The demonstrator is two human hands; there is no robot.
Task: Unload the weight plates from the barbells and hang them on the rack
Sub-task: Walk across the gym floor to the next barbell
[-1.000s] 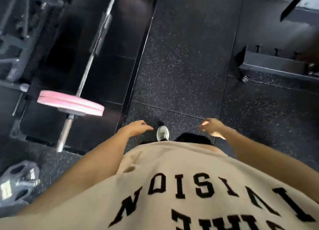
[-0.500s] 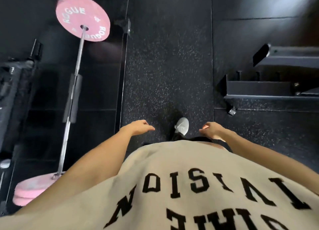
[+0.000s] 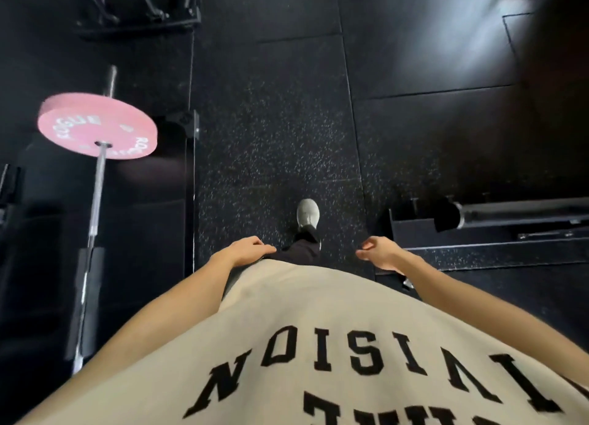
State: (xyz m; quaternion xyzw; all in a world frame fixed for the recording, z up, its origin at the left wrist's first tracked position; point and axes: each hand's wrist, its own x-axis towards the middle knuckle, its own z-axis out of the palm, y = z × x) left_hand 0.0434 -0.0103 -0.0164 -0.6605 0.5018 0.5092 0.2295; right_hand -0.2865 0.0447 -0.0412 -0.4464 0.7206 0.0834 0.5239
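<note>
A pink weight plate (image 3: pixel 97 125) with white lettering sits on the far end of a steel barbell (image 3: pixel 95 201) at the left, above the dark platform. My left hand (image 3: pixel 245 251) hangs in front of my beige shirt, fingers loosely apart, holding nothing. My right hand (image 3: pixel 381 252) is at the same height to the right, fingers curled and empty. Both hands are well to the right of the barbell and touch no plate. The barbell's near end is hidden behind my left arm.
My grey shoe (image 3: pixel 307 212) steps on the speckled rubber floor (image 3: pixel 274 144). A black rack base with a dark bar (image 3: pixel 510 215) lies at the right. A black frame (image 3: pixel 140 7) stands at the top left.
The view has moved forward along the barbell; the far pink plate now appears lower and closer, and the near plate has left the view. Both hands stay empty at my waist.
</note>
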